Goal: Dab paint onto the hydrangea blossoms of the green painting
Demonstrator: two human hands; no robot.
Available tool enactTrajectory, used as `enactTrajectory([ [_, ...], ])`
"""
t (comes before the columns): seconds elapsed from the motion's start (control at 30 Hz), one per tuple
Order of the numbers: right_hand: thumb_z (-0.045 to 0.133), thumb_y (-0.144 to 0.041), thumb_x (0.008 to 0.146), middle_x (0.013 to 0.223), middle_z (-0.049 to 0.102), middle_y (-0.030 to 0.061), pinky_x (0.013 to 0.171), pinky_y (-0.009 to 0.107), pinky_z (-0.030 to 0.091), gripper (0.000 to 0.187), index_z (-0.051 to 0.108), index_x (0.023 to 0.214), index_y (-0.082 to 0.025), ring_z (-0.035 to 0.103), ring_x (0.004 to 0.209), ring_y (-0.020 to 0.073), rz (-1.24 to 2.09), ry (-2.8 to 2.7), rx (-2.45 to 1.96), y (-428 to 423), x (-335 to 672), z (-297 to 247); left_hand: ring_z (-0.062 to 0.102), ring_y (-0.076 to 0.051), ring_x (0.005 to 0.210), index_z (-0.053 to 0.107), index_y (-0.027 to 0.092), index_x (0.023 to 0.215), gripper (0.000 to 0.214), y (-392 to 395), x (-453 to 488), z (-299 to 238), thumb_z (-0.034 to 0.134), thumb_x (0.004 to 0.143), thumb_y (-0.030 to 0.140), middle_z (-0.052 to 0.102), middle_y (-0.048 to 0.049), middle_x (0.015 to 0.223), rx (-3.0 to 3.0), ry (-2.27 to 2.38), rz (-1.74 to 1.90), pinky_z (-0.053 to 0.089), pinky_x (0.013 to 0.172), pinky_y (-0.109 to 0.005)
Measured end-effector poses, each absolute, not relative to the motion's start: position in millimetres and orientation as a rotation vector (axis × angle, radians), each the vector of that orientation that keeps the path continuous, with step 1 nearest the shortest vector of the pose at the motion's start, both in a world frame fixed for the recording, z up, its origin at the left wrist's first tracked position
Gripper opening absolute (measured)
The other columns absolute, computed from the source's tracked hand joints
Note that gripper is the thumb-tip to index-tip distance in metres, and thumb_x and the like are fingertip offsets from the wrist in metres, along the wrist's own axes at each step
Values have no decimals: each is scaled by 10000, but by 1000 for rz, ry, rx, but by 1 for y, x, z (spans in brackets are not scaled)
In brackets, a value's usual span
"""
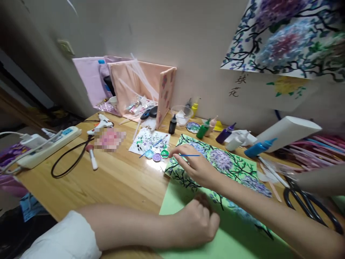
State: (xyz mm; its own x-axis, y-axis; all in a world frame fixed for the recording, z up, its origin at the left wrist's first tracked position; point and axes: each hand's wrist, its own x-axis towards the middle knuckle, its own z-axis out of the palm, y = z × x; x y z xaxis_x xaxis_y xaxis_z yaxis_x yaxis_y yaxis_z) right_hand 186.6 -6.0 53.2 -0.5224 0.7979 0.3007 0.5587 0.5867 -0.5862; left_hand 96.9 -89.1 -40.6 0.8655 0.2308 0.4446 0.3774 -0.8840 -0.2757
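My right hand [195, 163] pinches a thin paintbrush [190, 155] with a blue handle. The brush's far end points left at a small cup of green paint [164, 154]. Beside that cup are a purple paint cup [157, 157] and a light blue one [148, 154]. Resting on the light green sheet [175, 208], my left hand [198, 221] is closed in a fist. Its palm is hidden, and a blurred brown patch shows just ahead of the knuckles. Under my right forearm, the painting [237, 169] has dark branches and purple and blue blossoms.
Paint bottles stand behind the painting, including black [173, 124], green [203, 128], purple [225, 133] and blue [260, 147]. Scissors [307, 205] lie at right. On the left are a power strip [51, 146], a glue gun [100, 124] and a peach fabric box [142, 90].
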Motion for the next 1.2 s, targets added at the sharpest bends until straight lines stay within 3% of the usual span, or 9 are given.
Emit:
enactTrajectory([
  [0.13,336,-256,929,863,607,48,752,336,389,216,542,892,-202,508,827,185,541,-2376,-1068,8,166,39,500,-145,513,496,119,717,120,-88,94,-37,400,786,93,548,-63,581,-2681,-403,-545,425,668,-355],
  [0.73,359,-240,917,840,615,44,750,326,397,206,554,865,-200,529,826,181,517,-2362,-1038,16,163,35,519,-155,510,536,76,749,132,-87,91,-34,405,766,79,586,-102,614,-2670,-402,-566,419,621,-341],
  [0.87,350,-260,921,882,615,42,762,332,415,217,563,906,-219,548,849,179,510,-2207,-1044,7,187,53,573,-179,581,534,77,782,132,-87,93,-38,403,765,82,609,-111,647,-2680,-421,-548,432,733,-385],
  [0.93,323,-302,928,906,612,48,777,350,423,261,574,924,-233,556,873,189,469,-2041,-1066,-2,214,60,614,-217,695,535,64,828,147,-87,93,-40,407,764,97,639,-161,732,-2666,-441,-542,413,808,-417],
  [1.03,283,-407,922,798,607,66,741,383,424,382,594,795,-227,563,809,214,262,-1747,-1073,-20,265,61,612,-285,906,523,21,942,235,-87,93,-44,407,771,135,626,-273,942,-2637,-424,-563,381,867,-446],
  [1.1,325,-436,905,666,558,47,659,367,414,403,559,654,-224,545,694,203,92,-1537,-1053,-33,301,54,606,-291,940,513,17,973,261,-87,94,-46,412,756,121,619,-284,976,-2656,-434,-563,387,866,-437],
  [1.2,344,-395,911,598,518,17,571,320,392,388,529,623,-212,514,576,164,34,-1387,-1161,-52,342,39,610,-285,945,517,22,970,279,-86,95,-48,397,728,91,626,-274,976,-2668,-465,-638,401,871,-421],
])
